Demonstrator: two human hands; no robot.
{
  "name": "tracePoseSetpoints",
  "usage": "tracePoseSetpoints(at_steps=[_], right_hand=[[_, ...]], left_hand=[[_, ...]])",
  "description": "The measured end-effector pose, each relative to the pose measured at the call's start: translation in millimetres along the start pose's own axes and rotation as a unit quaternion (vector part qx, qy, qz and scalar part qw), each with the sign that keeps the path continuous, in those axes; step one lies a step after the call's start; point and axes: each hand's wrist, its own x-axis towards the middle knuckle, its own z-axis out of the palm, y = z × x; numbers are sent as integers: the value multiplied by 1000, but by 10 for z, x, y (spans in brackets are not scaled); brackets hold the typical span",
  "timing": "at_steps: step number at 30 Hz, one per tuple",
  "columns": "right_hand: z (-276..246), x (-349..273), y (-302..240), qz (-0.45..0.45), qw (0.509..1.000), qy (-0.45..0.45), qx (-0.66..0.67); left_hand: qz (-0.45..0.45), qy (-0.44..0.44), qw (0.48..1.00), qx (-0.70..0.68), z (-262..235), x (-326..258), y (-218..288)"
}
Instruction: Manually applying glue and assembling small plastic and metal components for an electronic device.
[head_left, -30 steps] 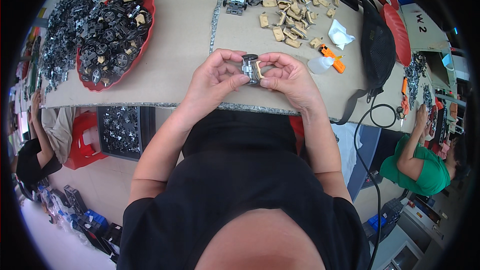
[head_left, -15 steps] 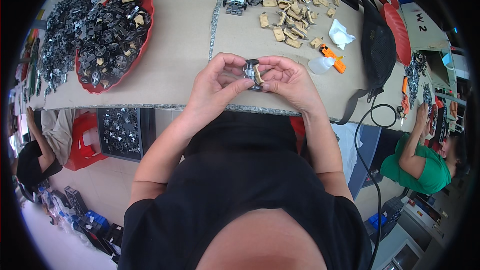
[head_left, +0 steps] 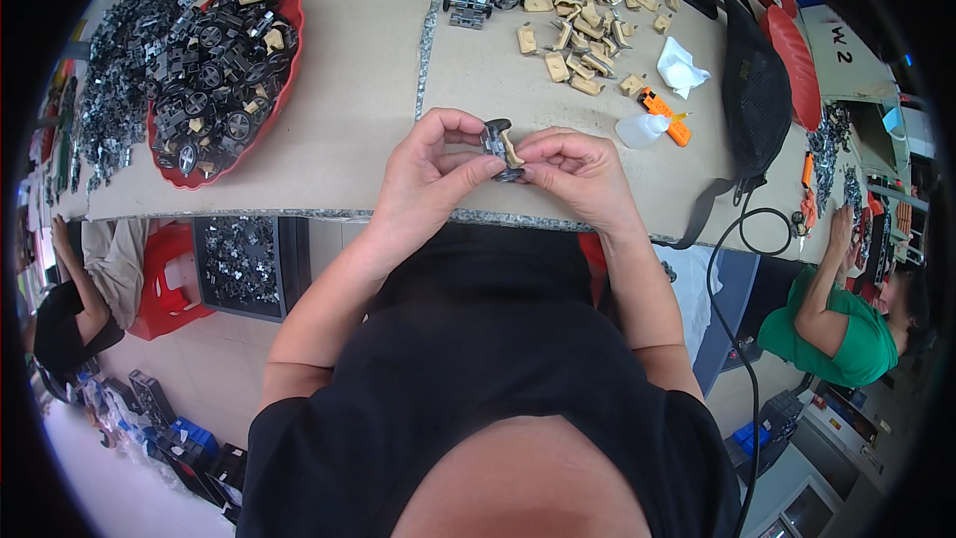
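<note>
Above the table's front edge, my left hand [head_left: 434, 167] pinches a small toy-like wheeled chassis [head_left: 492, 141] with a grey body and black wheels. A tan molded piece [head_left: 511, 148] stands along the chassis's right side. My right hand [head_left: 578, 167] has its thumb and index finger closed at the lower part of this piece, by the bottom wheel. Fingers partly hide where the two parts meet. Beyond my hands lie a loose pile of tan pieces [head_left: 588, 25] and, beside it, another wheeled chassis [head_left: 467, 8].
At left, a red scalloped basket [head_left: 297, 40] holds black wheeled parts, with grey parts heaped beside it. To the right lie a small translucent bottle [head_left: 640, 130], an orange tool [head_left: 677, 131], white tissue [head_left: 681, 70] and a black bag [head_left: 755, 100]. Co-workers sit on both sides.
The chassis and tan piece have tilted slightly in my fingers. My right hand's fingers have drawn back from the top wheel and closed lower, near the tan piece's lower end.
</note>
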Motion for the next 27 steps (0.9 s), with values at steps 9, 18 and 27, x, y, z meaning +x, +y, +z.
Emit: tracePoseSetpoints(at_steps=[9, 18, 27], right_hand=[[50, -44, 24, -40, 999, 3, 27], [32, -37, -3, -30, 999, -9, 27], [25, -27, 19, -17, 999, -23, 25]], left_hand=[[7, 3, 1000, -13, 12, -46, -1], [27, 3, 999, 18, 15, -55, -32], [-29, 23, 999, -27, 18, -51, 52]])
